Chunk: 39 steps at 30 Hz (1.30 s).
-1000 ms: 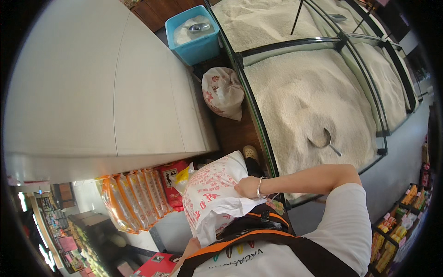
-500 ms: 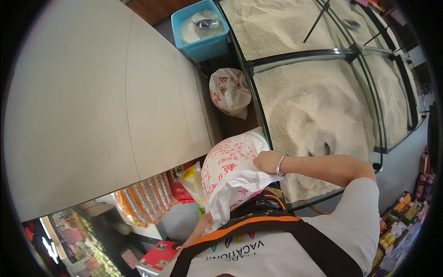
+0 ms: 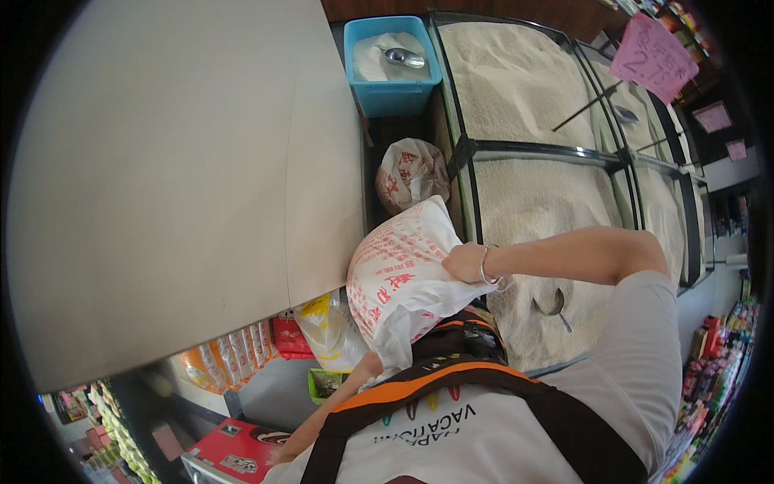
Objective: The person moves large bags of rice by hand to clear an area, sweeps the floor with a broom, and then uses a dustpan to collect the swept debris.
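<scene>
A bulky white sack (image 3: 407, 270) with red print hangs tilted in front of my body, between the pale counter and the grain bins. My right hand (image 3: 466, 262), a bracelet at its wrist, is closed on the sack's upper right side and bunches the cloth. My left hand (image 3: 369, 367) is at the loose, crumpled lower end of the sack and appears to grip it; its fingers are mostly hidden. Beyond lies a second white sack with red print (image 3: 411, 173) on the floor. The near bin (image 3: 536, 210) holds white grain with a metal scoop (image 3: 556, 302) stuck in it.
A large pale counter (image 3: 185, 177) fills the left. At the far end stands a blue tub (image 3: 393, 98) of white grain with a metal scoop. Black-framed bins of grain run along the right, with a pink sign (image 3: 655, 58). Yellow-white bags (image 3: 330, 335) and a red box (image 3: 238, 452) sit at lower left.
My view has shifted, bringing the bins' far end and the pink sign into sight. The sack has tipped and its top now overlaps the second sack's edge. Both hands stay on it.
</scene>
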Motion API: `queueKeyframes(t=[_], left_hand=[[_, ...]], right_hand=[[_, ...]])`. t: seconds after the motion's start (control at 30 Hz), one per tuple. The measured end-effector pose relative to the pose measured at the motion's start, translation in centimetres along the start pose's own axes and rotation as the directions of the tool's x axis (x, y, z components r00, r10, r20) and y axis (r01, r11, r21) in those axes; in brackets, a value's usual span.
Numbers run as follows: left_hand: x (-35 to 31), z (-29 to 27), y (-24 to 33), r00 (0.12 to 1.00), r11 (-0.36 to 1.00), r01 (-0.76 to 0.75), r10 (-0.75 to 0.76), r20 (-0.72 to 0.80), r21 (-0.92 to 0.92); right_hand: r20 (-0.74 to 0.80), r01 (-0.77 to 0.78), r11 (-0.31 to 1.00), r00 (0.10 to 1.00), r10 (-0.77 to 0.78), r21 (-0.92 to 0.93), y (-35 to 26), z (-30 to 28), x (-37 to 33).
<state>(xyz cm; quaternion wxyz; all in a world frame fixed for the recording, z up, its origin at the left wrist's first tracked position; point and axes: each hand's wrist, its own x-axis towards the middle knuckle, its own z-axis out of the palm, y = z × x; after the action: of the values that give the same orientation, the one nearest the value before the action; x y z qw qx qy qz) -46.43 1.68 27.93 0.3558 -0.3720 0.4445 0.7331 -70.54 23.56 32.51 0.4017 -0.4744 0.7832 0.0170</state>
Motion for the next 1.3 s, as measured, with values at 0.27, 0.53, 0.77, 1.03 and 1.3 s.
queueKeyframes(t=[0.27, 0.53, 0.77, 1.03, 1.3], left_hand=[[3.3, 2.9, 7.5, 0.992, 0.985, -0.05, 0.03, -0.12, -0.163], [6.7, 9.2, 17.9, 0.968, 0.928, -0.221, 0.172, -0.181, -0.299], [24.0, 16.5, 24.1, 0.969, 0.954, -0.24, 0.246, 0.01, -0.18], [37.2, 19.1, 26.3, 0.926, 0.531, -0.297, 0.362, 0.105, 0.793], [39.5, 19.3, 24.4, 0.987, 0.992, -0.063, 0.078, 0.143, -0.107]], right_hand=[[0.085, 0.209, 0.961, 0.977, -0.196, -0.183, 8.8, -4.7, 5.7], [0.098, 0.232, 0.899, 0.973, -0.211, -0.371, 15.8, -17.4, 4.6], [-0.156, -0.388, 0.876, 0.883, 0.442, 0.286, 35.1, -17.2, 15.5], [-0.139, -0.481, 0.618, 0.709, 0.691, 0.622, 39.0, -11.1, 26.2], [-0.148, -0.267, 0.39, 0.628, 0.764, 0.882, 40.5, -10.0, 24.5]])
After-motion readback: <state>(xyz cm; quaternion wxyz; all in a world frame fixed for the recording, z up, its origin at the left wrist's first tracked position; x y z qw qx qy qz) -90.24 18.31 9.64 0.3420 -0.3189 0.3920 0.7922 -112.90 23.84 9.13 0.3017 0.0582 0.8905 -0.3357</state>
